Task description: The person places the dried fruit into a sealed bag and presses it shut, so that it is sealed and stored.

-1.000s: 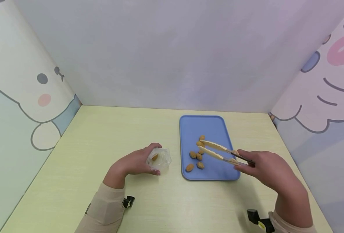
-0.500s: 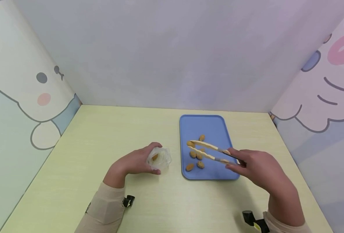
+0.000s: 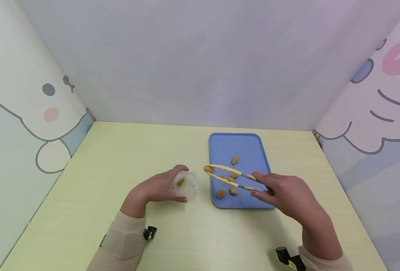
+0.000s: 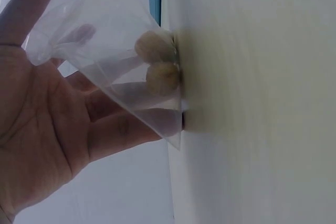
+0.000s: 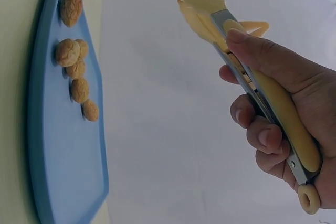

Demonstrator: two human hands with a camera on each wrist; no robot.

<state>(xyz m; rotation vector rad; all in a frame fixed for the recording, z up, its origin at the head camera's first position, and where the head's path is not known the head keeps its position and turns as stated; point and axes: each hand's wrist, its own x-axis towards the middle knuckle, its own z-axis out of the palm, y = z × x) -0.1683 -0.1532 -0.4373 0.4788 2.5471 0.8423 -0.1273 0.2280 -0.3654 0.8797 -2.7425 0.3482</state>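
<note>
My left hand [image 3: 156, 188] holds a clear plastic bag [image 3: 191, 184] upright by its mouth on the table, thumb and fingers spread about it. Two walnuts [image 4: 161, 78] lie at the bottom of the bag in the left wrist view. With my right hand [image 3: 289, 195] I grip a pair of cream-tipped metal tongs [image 3: 225, 168]. Between the tong tips is a walnut [image 3: 208, 169], raised over the tray's left edge, a short way right of the bag. Several more walnuts [image 5: 80, 90] lie on the blue tray [image 3: 238, 145], some partly hidden under the tongs in the head view.
The pale wooden table [image 3: 118, 150] is bordered by a plain back wall [image 3: 200, 75] and side walls with cartoon animals. Each sleeve carries a black camera mount [image 3: 149, 233] at the wrist.
My right hand has moved left with the tongs, lifting a walnut from the tray's pile to over its left edge. The left hand and bag have stayed in place.
</note>
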